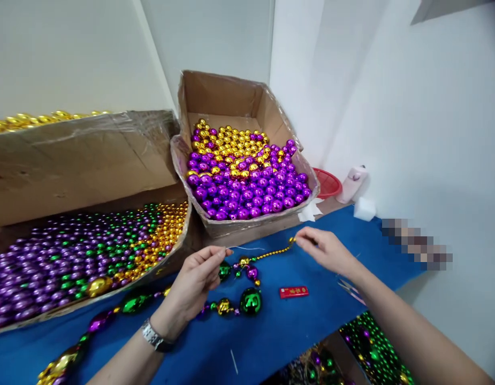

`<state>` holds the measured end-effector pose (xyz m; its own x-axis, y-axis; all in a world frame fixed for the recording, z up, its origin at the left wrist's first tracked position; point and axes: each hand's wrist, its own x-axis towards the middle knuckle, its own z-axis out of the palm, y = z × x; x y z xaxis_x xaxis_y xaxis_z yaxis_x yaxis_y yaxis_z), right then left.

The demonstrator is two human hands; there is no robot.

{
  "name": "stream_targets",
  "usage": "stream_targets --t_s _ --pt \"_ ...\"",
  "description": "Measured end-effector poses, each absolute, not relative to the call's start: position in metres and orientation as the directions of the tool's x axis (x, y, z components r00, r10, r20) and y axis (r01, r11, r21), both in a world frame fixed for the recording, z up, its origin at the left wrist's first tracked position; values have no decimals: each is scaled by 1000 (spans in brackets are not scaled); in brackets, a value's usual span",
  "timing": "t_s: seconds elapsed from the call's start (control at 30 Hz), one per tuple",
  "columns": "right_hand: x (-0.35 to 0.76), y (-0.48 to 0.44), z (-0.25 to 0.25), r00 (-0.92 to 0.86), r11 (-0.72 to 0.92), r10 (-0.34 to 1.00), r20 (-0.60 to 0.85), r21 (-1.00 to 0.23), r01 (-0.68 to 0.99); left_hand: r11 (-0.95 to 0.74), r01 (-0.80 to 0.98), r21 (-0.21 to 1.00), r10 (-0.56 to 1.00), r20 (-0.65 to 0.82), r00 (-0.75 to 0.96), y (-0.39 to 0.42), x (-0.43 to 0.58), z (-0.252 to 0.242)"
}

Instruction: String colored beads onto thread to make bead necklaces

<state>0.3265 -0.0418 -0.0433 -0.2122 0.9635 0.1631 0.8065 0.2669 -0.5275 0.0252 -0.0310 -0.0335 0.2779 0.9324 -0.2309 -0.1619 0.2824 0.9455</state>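
My left hand (197, 280), with a metal watch at the wrist, is closed in a pinch on a thin white thread (247, 248) that sticks out to the right. My right hand (327, 250) pinches the end of a strand of small gold beads (273, 252), stretched just above the table. This strand leads to a bead necklace of purple, green and gold, including a large green bead (251, 301). More of it lies to the left, with a long green bead (135, 302), partly hidden by my left forearm.
A blue-covered table (287, 337) carries a red packet (294, 292) and scissors (350, 290). Behind stands a carton (223, 227) of purple and gold beads; at left, another carton (82, 160) of mixed beads. A red basket (327, 183) and white bottle (352, 184) are near the wall.
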Motion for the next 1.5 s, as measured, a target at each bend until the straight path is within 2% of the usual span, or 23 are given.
stream_targets --t_s 0.1,0.2,0.33,0.47,0.53,0.67,0.77,0.93,1.07,1.13,1.2,1.27,1.3,1.37,1.5 --pt "286 -64 -7 -492 507 852 177 -510 695 183 -103 978 950 -149 273 -32 35 -28" --pt "253 -70 8 -666 686 720 195 -347 640 147 -7 989 931 -136 338 -37 49 -22" --pt "230 -62 10 -720 753 656 225 -136 644 96 50 994 873 -109 475 -45 59 -20" --pt "226 -55 11 -723 751 655 220 -89 654 115 60 992 816 -129 563 -48 54 -24" --pt "228 -54 11 -712 740 672 203 -157 654 109 97 989 794 -145 590 -50 50 -24" --pt "230 -53 7 -682 691 710 177 -367 624 88 163 983 760 -172 626 -55 46 -20" --pt "232 -50 3 -666 656 727 167 -456 601 28 151 988 745 -121 656 -55 48 -18" --pt "252 -49 -1 -664 572 739 112 -625 531 -128 223 966 766 -46 641 -47 46 -20" --pt "272 -58 0 -689 477 720 78 -777 411 -348 350 869 778 60 625 -43 40 -13" --pt "270 -64 2 -622 417 764 170 -866 277 -448 382 808 762 123 636 -42 41 -8" --pt "258 -68 6 -493 317 823 283 -948 -15 -508 386 770 739 159 654 -41 47 -2" --pt "242 -65 13 -355 192 881 313 -922 -337 -527 379 761 727 173 664 -40 54 4" --pt "235 -61 17 -305 141 906 293 -889 -435 -529 370 763 725 181 664 -38 58 8" --pt "225 -50 27 -244 92 941 236 -870 -485 -535 351 768 724 203 660 -34 63 14" --pt "219 -26 58 -184 90 963 194 -883 -460 -537 330 776 738 242 630 -29 67 25"
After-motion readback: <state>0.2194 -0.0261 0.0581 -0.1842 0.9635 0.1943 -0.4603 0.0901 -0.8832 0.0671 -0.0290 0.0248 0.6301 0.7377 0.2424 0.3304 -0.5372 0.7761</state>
